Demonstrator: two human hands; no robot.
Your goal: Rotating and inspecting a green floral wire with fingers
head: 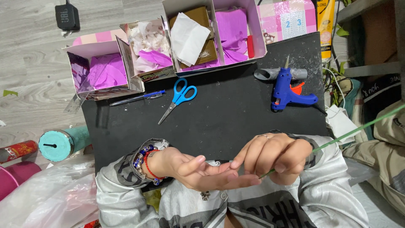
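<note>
Where the view begins, nearest the wearer, two bare hands meet over a lap in grey satin-sheen sleeves. Left hand (198, 171): palm up, fingers flat and extended, grip wide open, holding nothing; its fingertips touch the thin green stem (337, 139). Wrist carries a blue bead bracelet and red cord. Right hand (274, 156): ringed, fingers curled, grip closed around the stem's lower end; the stem is a slim, smooth rod running up and right past the frame edge.

Beyond, matte black surface (228, 118), speckled with pale flecks. On it: blue-handled scissors (179, 99), blades shut; a blue pen (137, 98); a blue plastic glue gun (289, 90) beside a grey paper roll (270, 74).

Farthest: open pink-walled cardboard boxes (219, 33) holding crinkled purple and white paper.
</note>
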